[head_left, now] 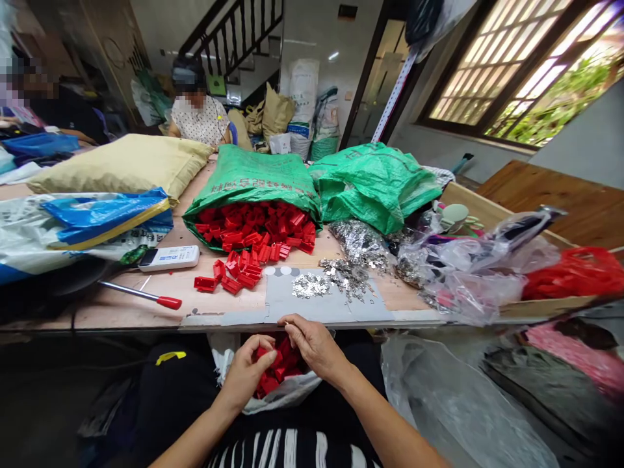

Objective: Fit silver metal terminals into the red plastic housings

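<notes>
My left hand (247,369) is curled above an open white bag (287,396) on my lap. Red shows between its thumb and fingers, seemingly one red plastic piece, though the red pieces (285,364) in the bag lie right behind it. Close by, at the table's front edge, my right hand (314,346) has thumb and forefinger pinched together. A tiny pale tip shows there, too small to name. Ahead of the hands, small shiny metal pieces (311,286) are heaped on a grey sheet (280,305). Loose red plastic pieces (238,273) lie left of them.
A green sack (258,172) spills more red pieces. Another green sack (375,182), a clear bag of metal bits (361,240) and plastic bags (468,279) crowd the right. Leftward are a white device (169,258) and a red-tipped rod (141,294). A person (199,117) sits opposite.
</notes>
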The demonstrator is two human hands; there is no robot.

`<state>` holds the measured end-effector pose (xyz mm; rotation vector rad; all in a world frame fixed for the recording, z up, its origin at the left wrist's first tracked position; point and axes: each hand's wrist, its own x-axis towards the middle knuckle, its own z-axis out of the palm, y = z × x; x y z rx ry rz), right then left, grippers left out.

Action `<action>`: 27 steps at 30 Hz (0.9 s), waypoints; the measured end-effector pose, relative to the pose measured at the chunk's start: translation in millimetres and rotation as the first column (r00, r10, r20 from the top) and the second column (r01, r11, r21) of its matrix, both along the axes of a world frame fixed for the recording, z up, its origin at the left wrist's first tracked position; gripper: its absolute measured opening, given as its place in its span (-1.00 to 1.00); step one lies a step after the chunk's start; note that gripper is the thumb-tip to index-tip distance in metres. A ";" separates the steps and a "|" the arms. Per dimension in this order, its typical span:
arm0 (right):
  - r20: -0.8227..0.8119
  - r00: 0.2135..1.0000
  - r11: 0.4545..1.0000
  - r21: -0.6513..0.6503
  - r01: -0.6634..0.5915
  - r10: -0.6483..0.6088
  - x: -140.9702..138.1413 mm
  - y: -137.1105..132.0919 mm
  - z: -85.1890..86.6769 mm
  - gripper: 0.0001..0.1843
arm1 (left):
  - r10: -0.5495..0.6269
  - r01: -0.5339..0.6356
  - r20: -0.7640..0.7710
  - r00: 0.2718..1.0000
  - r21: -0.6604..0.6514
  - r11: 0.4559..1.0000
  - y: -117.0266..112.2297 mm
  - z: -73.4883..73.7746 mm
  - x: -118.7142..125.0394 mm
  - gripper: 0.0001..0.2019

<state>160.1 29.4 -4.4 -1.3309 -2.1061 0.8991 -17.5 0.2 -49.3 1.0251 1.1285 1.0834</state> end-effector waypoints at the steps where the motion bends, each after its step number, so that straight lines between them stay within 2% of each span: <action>1: 0.003 1.000 1.000 0.025 0.005 -0.005 -3.7 4.9 0.4 -0.70 | 0.013 -0.007 -0.108 0.994 0.057 0.998 0.4 -4.7 -3.6 -0.89; 4: 0.053 0.998 0.992 0.123 0.030 -0.037 -18.5 24.5 1.3 -0.75 | 0.044 -0.014 -0.234 0.971 0.130 0.991 0.3 -13.6 -11.0 -0.96; 9: 0.252 0.960 0.968 0.246 0.057 -0.121 -46.8 68.6 1.8 -0.64 | 0.037 0.001 -0.253 0.967 0.148 0.989 -3.1 -16.0 -12.9 -0.94; 12: 0.372 0.918 0.967 0.252 0.045 -0.140 -60.3 92.6 0.9 -0.62 | 0.020 0.016 -0.261 0.965 0.134 0.991 -4.1 -16.2 -11.9 -0.91; 16: 0.389 0.908 0.967 0.247 0.059 -0.155 -67.4 109.5 0.0 -0.76 | -0.003 0.032 -0.242 0.970 0.116 0.993 -2.9 -15.7 -12.2 -0.87; 20: 0.340 0.920 0.961 0.256 0.107 -0.193 -56.1 103.7 5.5 -0.82 | -0.018 0.024 -0.124 0.992 0.047 0.999 -0.6 -9.6 -15.0 -0.81; 23: 0.277 0.937 0.956 0.255 0.143 -0.214 -39.4 82.2 12.2 -0.84 | -0.014 0.018 0.066 0.998 -0.061 0.998 2.8 1.4 -15.2 -0.75; 25: 0.154 0.974 0.967 0.218 0.129 -0.165 -29.1 61.0 14.8 -0.87 | 0.044 -0.014 0.208 0.977 -0.142 0.990 6.3 10.8 -12.7 -0.62; 27: 0.021 0.996 0.983 0.160 0.087 -0.092 -21.9 37.8 14.7 -0.88 | 0.109 -0.054 0.289 0.951 -0.194 0.979 10.4 19.2 -7.9 -0.37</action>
